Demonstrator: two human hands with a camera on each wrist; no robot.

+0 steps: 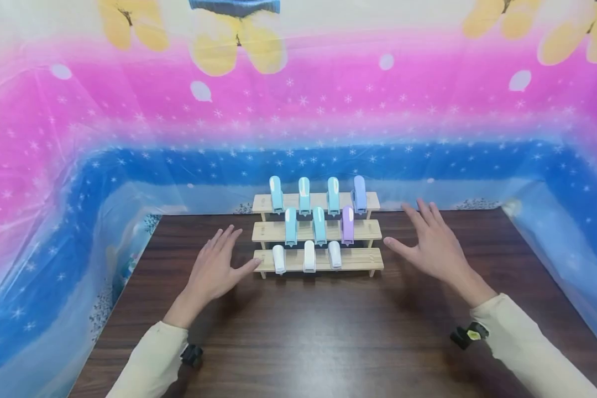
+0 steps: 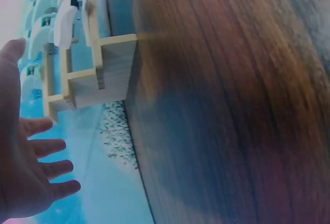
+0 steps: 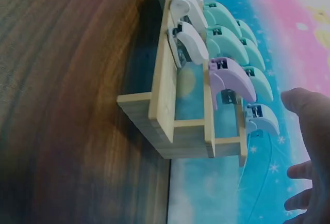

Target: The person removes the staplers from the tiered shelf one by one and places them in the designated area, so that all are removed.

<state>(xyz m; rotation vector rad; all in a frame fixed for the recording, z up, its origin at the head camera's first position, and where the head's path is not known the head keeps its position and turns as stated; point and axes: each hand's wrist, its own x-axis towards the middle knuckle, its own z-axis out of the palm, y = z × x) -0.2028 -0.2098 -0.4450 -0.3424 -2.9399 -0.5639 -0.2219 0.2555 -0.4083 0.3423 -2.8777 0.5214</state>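
Observation:
A three-tier wooden rack [image 1: 368, 260] bears several small staplers. Three white staplers [image 1: 309, 256] stand on its lowest tier. On the middle tier are two teal staplers [image 1: 319, 225] and a purple stapler [image 1: 347, 224]. The top tier holds three teal ones and a periwinkle stapler [image 1: 359, 194] at the right end. My left hand [image 1: 216, 271] hovers beside the rack's left side, fingers spread, thumb near the lowest tier. Off the rack's right side, my right hand [image 1: 435, 249] is likewise spread, with nothing in it. Both wrist views show the hands apart from the staplers.
The rack stands near the back of a dark wood-grain table [image 1: 303, 331]. Behind and around the table hangs a pink and blue patterned cloth [image 1: 328, 110]. Dark wrist devices [image 1: 461, 337] show below both cuffs.

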